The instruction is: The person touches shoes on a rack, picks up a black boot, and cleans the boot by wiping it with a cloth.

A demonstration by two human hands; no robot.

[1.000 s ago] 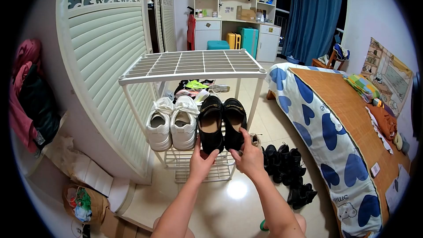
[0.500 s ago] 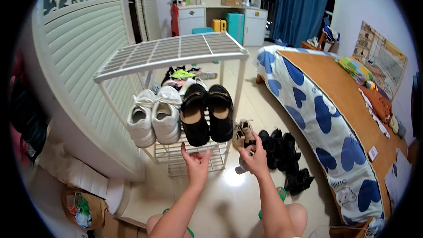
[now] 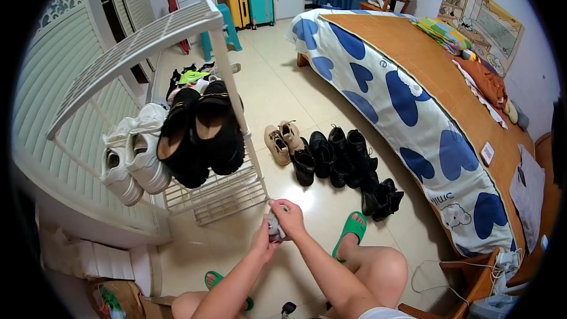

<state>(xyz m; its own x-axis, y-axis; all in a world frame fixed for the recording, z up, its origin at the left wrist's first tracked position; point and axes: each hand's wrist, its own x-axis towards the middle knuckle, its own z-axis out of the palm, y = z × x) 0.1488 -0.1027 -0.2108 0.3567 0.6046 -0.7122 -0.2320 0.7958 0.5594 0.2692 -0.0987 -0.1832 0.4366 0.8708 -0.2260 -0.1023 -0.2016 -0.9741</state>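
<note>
1. Head view, grip: the left hand (image 3: pixel 264 241) and right hand (image 3: pixel 290 220) meet low before the body, the fingers of both closed around a small grey item (image 3: pixel 275 230).
2. Around them: the white rack (image 3: pixel 234 77), bearing white sneakers (image 3: pixel 146 162) and black loafers (image 3: pixel 220 149), stands beyond and to the left; beige shoes (image 3: pixel 276 145) and black boots (image 3: pixel 339 159) occupy the floor (image 3: pixel 269 82) beside the bed (image 3: pixel 407 97).
3. The grey item, between the palms, looks crumpled and perhaps soft, though fingers hide much of it.

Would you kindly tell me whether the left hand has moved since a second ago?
Yes: the left hand has come off the left black shoe and drawn back from the white rack.
</note>
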